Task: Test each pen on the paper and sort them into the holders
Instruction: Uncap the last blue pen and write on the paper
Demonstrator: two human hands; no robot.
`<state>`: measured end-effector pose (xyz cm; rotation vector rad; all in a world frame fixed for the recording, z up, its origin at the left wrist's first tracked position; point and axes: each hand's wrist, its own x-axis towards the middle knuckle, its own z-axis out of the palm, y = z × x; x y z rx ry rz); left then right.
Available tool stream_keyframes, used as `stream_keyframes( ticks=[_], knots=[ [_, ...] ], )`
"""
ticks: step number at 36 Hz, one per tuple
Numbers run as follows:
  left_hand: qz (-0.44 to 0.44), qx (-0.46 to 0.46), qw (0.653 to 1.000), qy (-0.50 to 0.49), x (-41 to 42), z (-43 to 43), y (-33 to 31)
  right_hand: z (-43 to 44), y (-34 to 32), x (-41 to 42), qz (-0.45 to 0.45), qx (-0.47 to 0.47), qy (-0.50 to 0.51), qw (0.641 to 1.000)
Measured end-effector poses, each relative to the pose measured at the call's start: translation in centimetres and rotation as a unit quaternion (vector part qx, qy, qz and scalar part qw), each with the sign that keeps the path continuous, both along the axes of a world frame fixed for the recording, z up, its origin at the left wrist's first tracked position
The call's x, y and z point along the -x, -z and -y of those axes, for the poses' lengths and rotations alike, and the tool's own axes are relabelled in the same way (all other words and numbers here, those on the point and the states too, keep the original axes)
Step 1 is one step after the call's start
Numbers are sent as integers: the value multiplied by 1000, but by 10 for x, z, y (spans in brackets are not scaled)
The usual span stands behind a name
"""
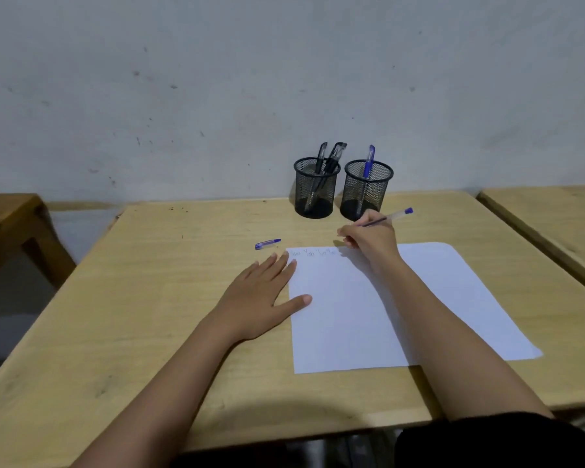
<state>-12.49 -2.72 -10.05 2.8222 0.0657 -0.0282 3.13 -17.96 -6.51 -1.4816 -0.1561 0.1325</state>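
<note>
A white sheet of paper point(419, 298) lies on the wooden table point(149, 298), with a few scribbles along its top left edge. My right hand point(368, 239) grips a clear pen with a blue end point(394, 216), its tip down at the paper's top edge. My left hand point(260, 298) rests flat, fingers spread, with the thumb and fingertips on the paper's left edge. A blue pen cap point(267, 244) lies on the table just beyond my left hand. At the back stand two black mesh holders: the left holder point(315, 187) has black pens, the right holder point(367, 189) has one blue pen.
A grey wall rises right behind the holders. Another light wooden table point(554, 224) adjoins on the right, and a darker wooden table point(11, 224) stands apart on the left with a gap between. A dark garment point(487, 440) shows at the bottom right.
</note>
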Motion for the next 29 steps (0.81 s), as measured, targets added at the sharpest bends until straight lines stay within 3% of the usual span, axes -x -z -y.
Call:
stream_keyframes(
  ticks=[10,19,29],
  knots=[
    [3,-6,1000,-1,-1,1,1,-3,11,-9,62,101,-6,993],
    [6,-11,1000,-2,-2,0,1,-2,13,-10,54,56,-40,996],
    [4,-8,1000,-5,-2,0,0,-3,16,-16,71,102,-36,992]
  ],
)
